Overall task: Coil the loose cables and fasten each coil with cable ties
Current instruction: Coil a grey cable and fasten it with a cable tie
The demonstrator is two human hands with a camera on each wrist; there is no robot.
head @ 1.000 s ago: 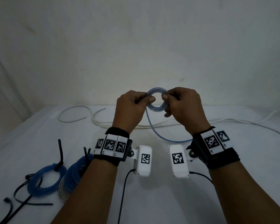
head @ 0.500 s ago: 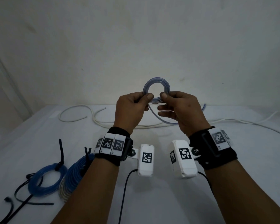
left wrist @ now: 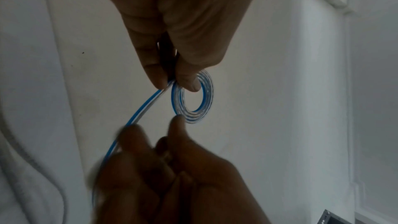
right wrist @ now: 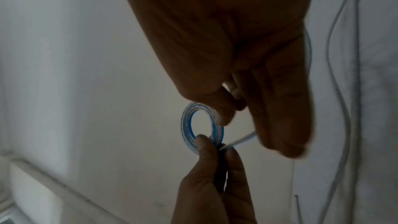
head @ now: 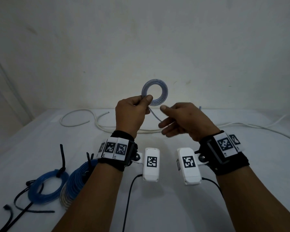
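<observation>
A small flat coil of clear-blue cable [head: 162, 91] is held up in front of the wall. My left hand [head: 145, 99] pinches its lower left edge between thumb and forefinger, which the left wrist view shows close up on the coil [left wrist: 205, 98]. The loose tail [head: 155, 115] drops from the pinch into my right hand [head: 162, 117], a little lower and to the right. That hand's fingers curl round the tail, with the thumb lifted off and near the coil [right wrist: 187, 125]. The cable's blue end [head: 200, 108] pokes out behind the right hand.
Two tied blue coils [head: 45, 186] [head: 79, 176] lie at the front left of the white table [head: 157, 210], with loose black cable ties [head: 15, 206] beside them. A white cable [head: 97, 121] loops across the back, and another cable [head: 258, 128] trails off right.
My left hand has lifted the coil higher. My right hand has let go of the coil's edge and moved down and right along the tail.
</observation>
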